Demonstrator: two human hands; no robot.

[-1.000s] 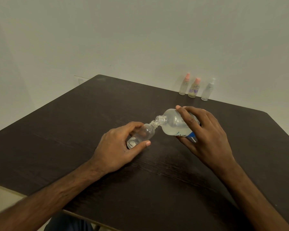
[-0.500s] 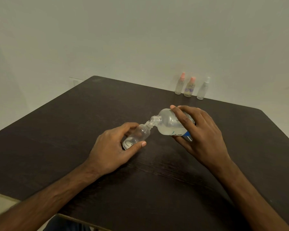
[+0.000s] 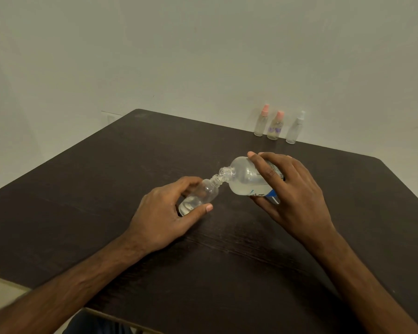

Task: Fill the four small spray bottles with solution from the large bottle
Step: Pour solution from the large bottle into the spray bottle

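Dark table [image 3: 106, 225] as landmark. Near its middle, left hand [image 3: 164, 218] fingers curled around small open bottle [image 3: 199, 196], tilted, a little clear liquid pooled at its base, neck pointing up-right. Just right of it, right hand [image 3: 292, 189] wrapped around large bottle [image 3: 245, 179], tipped on its side, cap off, its mouth touching the small bottle's mouth. At the table's far edge by the wall [image 3: 203, 56]: three capped spray bottles [image 3: 274, 126] upright in a row, two pink-topped, one white-topped.
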